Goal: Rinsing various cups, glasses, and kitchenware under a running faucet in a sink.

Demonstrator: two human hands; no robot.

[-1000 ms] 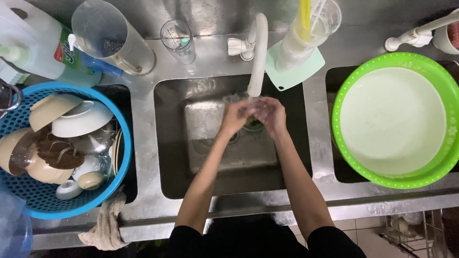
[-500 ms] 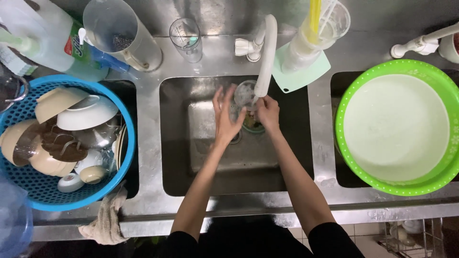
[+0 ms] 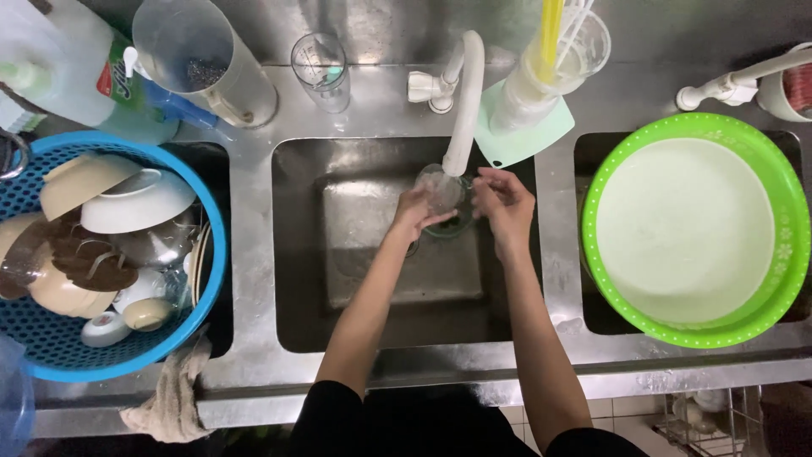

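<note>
Glass (image 3: 440, 189) in your left hand (image 3: 414, 213) sits under the faucet (image 3: 463, 110) over the sink (image 3: 296, 254); grip it firmly while your open right hand (image 3: 505, 203) rubs it.

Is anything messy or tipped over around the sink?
Mostly tidy. The dirty dishes lie jumbled at angles in the blue basket, and a crumpled cloth hangs over the counter's front edge. The left hand holds a clear glass under the tap.

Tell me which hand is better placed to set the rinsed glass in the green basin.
Probably the right hand: it is nearer the green basin. The left hand holds the glass under the tap.
</note>
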